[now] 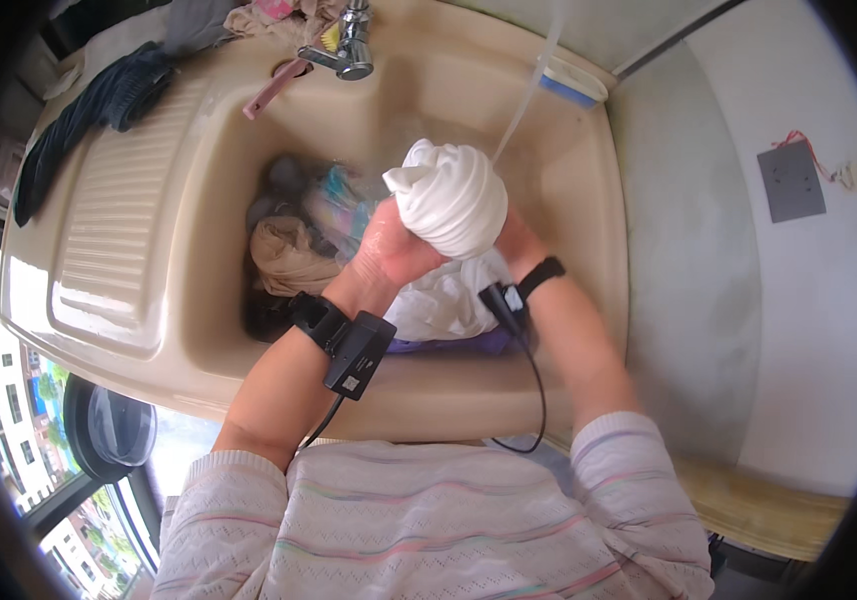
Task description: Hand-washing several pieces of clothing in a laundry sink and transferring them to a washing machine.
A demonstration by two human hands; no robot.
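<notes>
A twisted, wrung-up bundle of white cloth (452, 196) is held above the basin of a beige laundry sink (571, 225). My left hand (397, 247) cups it from the lower left, the palm against the cloth. On the far right side my right hand (520, 238) grips it, its fingers mostly hidden behind the bundle. Below my wrists more white cloth (443, 304) lies in the basin over something purple (466, 345). Left of it, a tan garment (290, 255), dark cloth (286, 176) and a multicoloured piece (342, 199) lie in a heap.
A chrome faucet (353, 52) rises at the sink's back, beside a pink handle (275, 88). Dark wet cloth (91, 124) drapes over the ribbed washboard (125, 195). A blue-and-white brush or holder (572, 82) sits on the back right rim. Cabled black devices (359, 354) are strapped to my wrists.
</notes>
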